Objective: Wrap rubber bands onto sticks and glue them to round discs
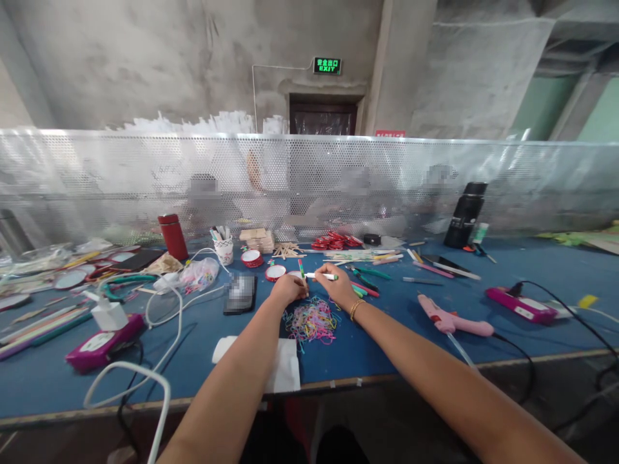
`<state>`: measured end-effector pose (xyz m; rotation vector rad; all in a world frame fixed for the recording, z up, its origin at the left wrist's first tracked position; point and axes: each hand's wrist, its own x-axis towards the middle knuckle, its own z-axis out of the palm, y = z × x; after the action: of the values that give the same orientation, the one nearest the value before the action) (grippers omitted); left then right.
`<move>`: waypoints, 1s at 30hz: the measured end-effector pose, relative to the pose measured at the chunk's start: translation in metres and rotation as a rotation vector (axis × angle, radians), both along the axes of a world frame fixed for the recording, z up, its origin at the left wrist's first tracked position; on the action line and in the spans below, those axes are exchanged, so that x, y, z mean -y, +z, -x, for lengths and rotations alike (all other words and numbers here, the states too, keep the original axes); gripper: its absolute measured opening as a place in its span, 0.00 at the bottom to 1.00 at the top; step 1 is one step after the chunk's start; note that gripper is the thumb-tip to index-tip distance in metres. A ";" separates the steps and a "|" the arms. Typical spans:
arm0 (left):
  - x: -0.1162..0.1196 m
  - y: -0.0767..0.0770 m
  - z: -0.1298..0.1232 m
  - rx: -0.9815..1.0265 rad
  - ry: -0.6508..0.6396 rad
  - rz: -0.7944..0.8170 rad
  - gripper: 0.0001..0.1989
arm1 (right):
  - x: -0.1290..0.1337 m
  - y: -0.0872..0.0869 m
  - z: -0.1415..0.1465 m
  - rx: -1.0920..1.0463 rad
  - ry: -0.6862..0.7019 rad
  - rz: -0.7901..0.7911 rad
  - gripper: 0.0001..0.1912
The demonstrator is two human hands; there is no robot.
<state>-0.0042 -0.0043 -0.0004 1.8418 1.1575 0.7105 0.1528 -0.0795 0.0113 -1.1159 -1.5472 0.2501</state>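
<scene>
Up on the wall [217,58] glows the green EXIT sign [327,66]! Right hand [337,285] grips a white marker [329,277], nearly level, one end leftward at a red-and-green stick [300,267], which stands near upright, pinched by the left hand [289,290], just beyond a heap of coloured loops [313,322]; further back, a patterned cup [224,251] of pens, and a clear bag [198,274] of colourful bits

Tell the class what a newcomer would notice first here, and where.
A heap of multicoloured strands stands out first, on the blue table just nearer than the right hand, which holds a white pen. Next come the pink glue gun, farther right on the table, and the lit exit sign high on the wall.
</scene>
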 end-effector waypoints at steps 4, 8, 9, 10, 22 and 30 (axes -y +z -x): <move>0.000 0.000 0.000 -0.010 0.006 -0.014 0.02 | -0.001 0.000 0.000 0.006 -0.005 0.009 0.10; 0.004 0.003 0.000 -0.014 0.019 -0.017 0.01 | 0.000 0.000 0.001 -0.018 -0.018 0.012 0.10; 0.005 0.004 0.001 -0.023 0.016 -0.020 0.01 | 0.000 0.001 0.001 -0.017 -0.007 0.012 0.10; 0.006 0.006 0.001 -0.035 0.013 -0.024 0.01 | 0.001 0.002 0.002 -0.016 0.005 0.012 0.10; 0.016 0.013 0.001 -0.027 0.024 0.009 0.02 | -0.004 -0.002 -0.001 -0.006 -0.005 0.022 0.10; 0.016 0.014 0.002 -0.070 0.032 0.014 0.02 | -0.004 -0.001 -0.001 -0.052 -0.001 0.059 0.10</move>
<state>-0.0062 -0.0204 0.0137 1.8527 1.2367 0.6584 0.1538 -0.0754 0.0100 -1.1471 -1.5014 0.3233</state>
